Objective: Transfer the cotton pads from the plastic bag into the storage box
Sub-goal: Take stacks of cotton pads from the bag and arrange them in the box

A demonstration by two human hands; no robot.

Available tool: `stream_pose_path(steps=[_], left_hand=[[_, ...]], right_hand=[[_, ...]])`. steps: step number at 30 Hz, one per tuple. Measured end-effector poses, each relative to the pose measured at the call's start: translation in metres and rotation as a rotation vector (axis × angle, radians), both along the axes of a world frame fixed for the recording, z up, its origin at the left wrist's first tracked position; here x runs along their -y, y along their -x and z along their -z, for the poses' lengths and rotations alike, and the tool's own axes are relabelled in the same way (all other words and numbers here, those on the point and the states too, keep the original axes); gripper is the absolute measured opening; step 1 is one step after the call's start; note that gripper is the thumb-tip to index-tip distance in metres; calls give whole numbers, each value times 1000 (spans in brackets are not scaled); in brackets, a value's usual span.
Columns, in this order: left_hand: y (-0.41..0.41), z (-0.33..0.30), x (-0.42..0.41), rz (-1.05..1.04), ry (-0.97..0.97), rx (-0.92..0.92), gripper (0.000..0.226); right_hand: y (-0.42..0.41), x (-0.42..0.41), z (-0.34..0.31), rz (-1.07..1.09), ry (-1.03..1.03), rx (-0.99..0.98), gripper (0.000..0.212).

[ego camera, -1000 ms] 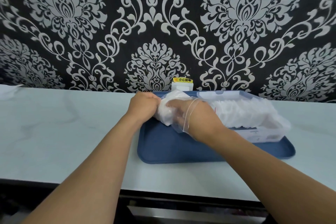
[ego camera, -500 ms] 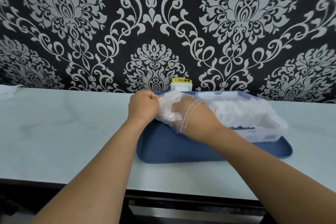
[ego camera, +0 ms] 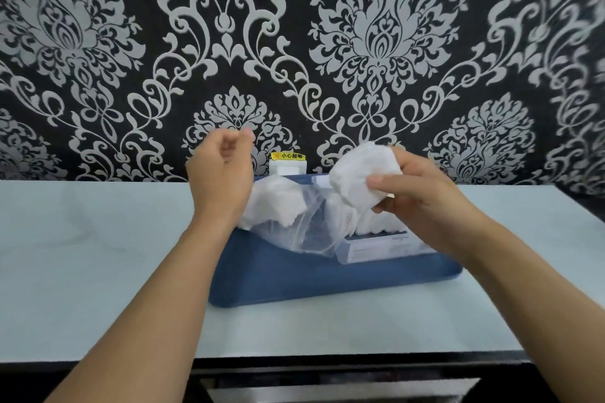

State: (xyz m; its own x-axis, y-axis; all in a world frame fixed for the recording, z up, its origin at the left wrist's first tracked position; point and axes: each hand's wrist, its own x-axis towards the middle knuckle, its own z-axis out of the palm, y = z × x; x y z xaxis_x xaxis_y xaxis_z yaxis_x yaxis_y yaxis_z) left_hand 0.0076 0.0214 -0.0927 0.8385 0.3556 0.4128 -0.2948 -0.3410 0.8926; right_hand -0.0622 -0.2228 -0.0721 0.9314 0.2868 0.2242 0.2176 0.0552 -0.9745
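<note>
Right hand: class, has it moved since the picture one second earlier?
Yes. The right hand has come up out of the plastic bag, holding a stack of cotton pads, and now sits right of the yellow wall label.

plastic bag (ego camera: 304,229) left of storage box (ego camera: 379,244), both on tray (ego camera: 294,281)

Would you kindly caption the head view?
Right hand lifts cotton pads above plastic bag and storage box.
</note>
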Motion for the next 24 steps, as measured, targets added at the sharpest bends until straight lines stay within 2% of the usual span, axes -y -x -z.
stream_pose_path(steps=[2, 3, 5, 7, 9, 13, 15, 16, 19, 22, 24], left_hand=[[28, -25, 31, 229, 332, -15, 25], [42, -30, 45, 332, 434, -62, 26], [64, -31, 67, 469, 551, -184, 32], [74, -31, 78, 615, 653, -320, 48], [75, -32, 82, 783, 671, -421, 68], [70, -31, 82, 944, 625, -538, 56], [72, -26, 83, 1037, 593, -624, 58], [74, -24, 83, 1078, 559, -657, 59], [75, -22, 85, 1112, 550, -712, 63], [71, -19, 85, 1082, 648, -734, 63], [70, -18, 87, 1068, 667, -739, 53]], right_hand=[[0, -1, 3, 17, -49, 29, 29], [0, -3, 4, 42, -55, 62, 30], [0, -4, 5, 66, -80, 121, 35], [2, -6, 5, 61, -95, 152, 39], [1, -7, 5, 80, -91, 168, 35], [-1, -4, -1, 166, 13, 161, 24], [-1, -2, -3, 184, 49, 118, 20], [-2, -1, -2, 191, 71, 89, 28], [-7, 3, 7, 163, 137, 34, 48], [-5, -1, 4, 116, 165, -44, 46], [0, -2, 2, 102, 177, -29, 40]])
